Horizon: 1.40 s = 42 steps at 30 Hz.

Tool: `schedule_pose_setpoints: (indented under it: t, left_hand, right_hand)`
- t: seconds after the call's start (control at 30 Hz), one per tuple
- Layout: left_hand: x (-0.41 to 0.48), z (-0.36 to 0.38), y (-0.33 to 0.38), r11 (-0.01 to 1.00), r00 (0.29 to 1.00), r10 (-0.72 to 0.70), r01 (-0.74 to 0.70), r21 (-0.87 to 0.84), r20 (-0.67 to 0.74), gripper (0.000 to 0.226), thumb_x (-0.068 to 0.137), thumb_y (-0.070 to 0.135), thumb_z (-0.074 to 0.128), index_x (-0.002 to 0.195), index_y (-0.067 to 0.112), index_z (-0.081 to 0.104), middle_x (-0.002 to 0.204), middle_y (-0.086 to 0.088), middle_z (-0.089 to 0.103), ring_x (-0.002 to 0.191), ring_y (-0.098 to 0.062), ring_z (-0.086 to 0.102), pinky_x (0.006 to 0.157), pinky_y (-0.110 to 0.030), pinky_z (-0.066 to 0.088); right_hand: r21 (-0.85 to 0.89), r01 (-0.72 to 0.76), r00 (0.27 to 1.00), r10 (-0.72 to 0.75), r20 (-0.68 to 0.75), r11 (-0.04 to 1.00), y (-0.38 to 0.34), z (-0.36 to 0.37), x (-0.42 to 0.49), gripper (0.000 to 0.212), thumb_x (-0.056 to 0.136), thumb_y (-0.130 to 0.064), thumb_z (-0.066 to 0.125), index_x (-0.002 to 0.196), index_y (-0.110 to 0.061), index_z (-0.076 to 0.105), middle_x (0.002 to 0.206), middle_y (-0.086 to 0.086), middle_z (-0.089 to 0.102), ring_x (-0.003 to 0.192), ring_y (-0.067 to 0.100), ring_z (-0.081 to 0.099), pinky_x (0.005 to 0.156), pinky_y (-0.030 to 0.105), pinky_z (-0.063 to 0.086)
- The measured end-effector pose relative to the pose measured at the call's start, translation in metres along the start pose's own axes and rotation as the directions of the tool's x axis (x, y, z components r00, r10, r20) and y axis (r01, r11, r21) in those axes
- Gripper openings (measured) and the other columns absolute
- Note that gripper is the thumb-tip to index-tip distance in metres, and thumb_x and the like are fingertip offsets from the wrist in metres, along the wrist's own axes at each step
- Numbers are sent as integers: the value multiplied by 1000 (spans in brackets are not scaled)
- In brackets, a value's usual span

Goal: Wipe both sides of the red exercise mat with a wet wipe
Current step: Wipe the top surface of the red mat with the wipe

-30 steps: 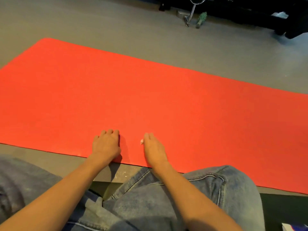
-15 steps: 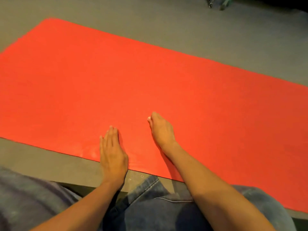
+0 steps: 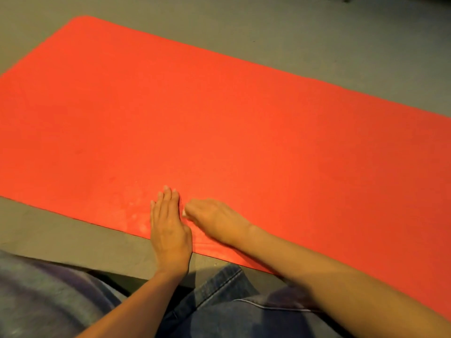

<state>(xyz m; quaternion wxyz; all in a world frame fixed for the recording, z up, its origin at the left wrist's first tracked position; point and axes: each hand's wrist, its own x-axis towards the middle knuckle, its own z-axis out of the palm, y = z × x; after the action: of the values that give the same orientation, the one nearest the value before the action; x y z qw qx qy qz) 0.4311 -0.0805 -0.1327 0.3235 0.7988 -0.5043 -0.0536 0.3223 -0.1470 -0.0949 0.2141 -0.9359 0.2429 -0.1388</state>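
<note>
The red exercise mat (image 3: 244, 118) lies flat on the grey floor and fills most of the view. My left hand (image 3: 168, 228) presses flat on the mat's near edge with straight fingers. My right hand (image 3: 214, 218) lies just to its right, fingers curled over a white wet wipe (image 3: 184, 212). Only a small white corner of the wipe shows beside my fingers. A faint damp patch shows on the mat left of my left hand.
Grey floor (image 3: 61, 240) runs along the mat's near edge and beyond its far edge. My knees in blue jeans (image 3: 231, 301) fill the bottom of the view, close to the mat's edge.
My right hand has slid back and to the left with the wipe, ending next to my left hand. My left hand has stayed pressed on the mat's near edge.
</note>
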Motion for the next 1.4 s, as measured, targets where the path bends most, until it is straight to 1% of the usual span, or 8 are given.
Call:
schedule_pose_setpoints:
  t: [0.13, 0.3, 0.5, 0.7, 0.87, 1.1, 1.27, 1.4]
  left_hand:
    - [1, -1, 1, 1000, 1000, -17, 17, -18, -1, 58, 75, -8, 37, 131, -6, 52, 141, -21, 46, 133, -35, 41, 118, -25, 7]
    - [2, 1, 3, 1000, 1000, -6, 6, 12, -5, 50, 82, -7, 38, 129, -5, 54, 140, -20, 48, 133, -34, 42, 118, -28, 9]
    - [1, 4, -2, 1000, 1000, 1, -1, 30, 4, 49, 83, -7, 42, 131, -5, 52, 142, -20, 46, 134, -35, 40, 118, -30, 8]
    - [1, 4, 4, 991, 1000, -18, 17, 132, 1, 34, 93, 0, 42, 124, -1, 57, 139, -18, 50, 130, -36, 45, 114, -43, 24]
    - [6, 2, 5, 954, 999, 27, -34, 297, 26, 32, 98, 16, 34, 113, -1, 58, 126, -21, 57, 112, -40, 51, 100, -49, 36]
    - [38, 3, 28, 940, 999, -51, 54, 338, -16, 9, 86, 8, 56, 85, 6, 47, 89, -20, 49, 83, -36, 48, 77, -48, 35]
    - [39, 24, 31, 973, 999, -6, -6, 230, 53, 28, 91, 12, 51, 116, 0, 51, 126, -22, 50, 121, -39, 45, 111, -50, 27]
    - [40, 28, 29, 966, 995, -19, -7, 259, 98, 47, 98, 18, 38, 142, 0, 38, 150, -17, 35, 141, -31, 27, 117, -46, 13]
  right_hand:
    - [-52, 124, 989, -119, 90, 991, 21, -15, 4, 8, 87, -13, 50, 83, -8, 55, 73, 9, 56, 60, 27, 53, 59, 33, 36]
    - [-14, -511, 807, 474, -351, 860, 47, -17, 41, 9, 91, -11, 55, 85, -4, 54, 79, 16, 58, 66, 37, 57, 54, 39, 37]
    - [-151, 35, 999, -32, 22, 988, 12, -7, -1, 12, 89, -19, 49, 84, -11, 57, 70, 6, 56, 51, 25, 56, 38, 25, 36]
    - [-232, -691, 715, 602, -357, 684, 67, -39, 25, 14, 95, -17, 49, 107, -11, 53, 92, 11, 66, 80, 32, 66, 56, 36, 44]
    - [-266, -225, 970, 188, -155, 938, 19, 1, 8, 37, 72, -11, 75, 85, -19, 41, 63, -1, 56, 46, 22, 55, 41, 22, 19]
    - [-195, -816, 566, 684, -460, 544, 80, -51, -28, 19, 97, -15, 46, 112, -6, 54, 91, 17, 67, 81, 36, 67, 59, 38, 48]
    - [-347, -326, 943, 278, -182, 879, 9, -7, -15, 18, 71, -10, 63, 81, -14, 47, 54, 0, 54, 40, 20, 54, 41, 22, 20]
    - [-394, -559, 828, 471, -303, 730, 76, -58, -50, 7, 88, -11, 53, 93, -6, 55, 70, 13, 64, 59, 31, 65, 45, 32, 41]
